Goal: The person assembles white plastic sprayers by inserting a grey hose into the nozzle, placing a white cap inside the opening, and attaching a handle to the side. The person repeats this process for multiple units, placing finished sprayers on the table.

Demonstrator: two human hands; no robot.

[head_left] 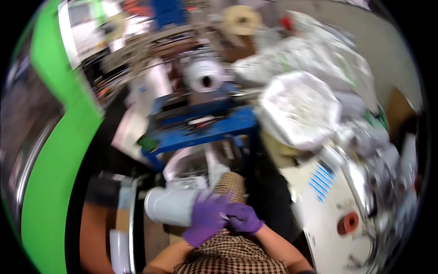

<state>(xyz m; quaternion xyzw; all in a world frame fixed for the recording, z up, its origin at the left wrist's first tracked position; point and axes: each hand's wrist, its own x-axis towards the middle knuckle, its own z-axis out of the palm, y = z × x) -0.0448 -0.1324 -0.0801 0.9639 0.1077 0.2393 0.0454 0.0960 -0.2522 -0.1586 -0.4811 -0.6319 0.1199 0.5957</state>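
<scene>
Roll of smooth pale blue-white material, cylindrical, lies on its side across the wearer's lap, its round end facing left. Purple-gloved left hand grasps it, palm and fingers laid over the right-hand end. Purple-gloved right hand is just beside, fingers curled inward, tips at the left glove; motion blur, cannot tell whether it grips anything small. Brown-and-black checked cloth covers the lap beneath both wrists.

Ahead, near the knees: crumpled white plastic bag under a blue metal table. Beyond that table's front edge, a white roll with a dark hollow core, end toward the wearer.

Right side: white-lined round bin, full of pale scraps. Nearer, a white table bears a blue-striped sheet and a short red-orange ring. Shiny wrapped rolls crowd its far side.

Left side: bright green curved machine panel, well apart from the hands.
</scene>
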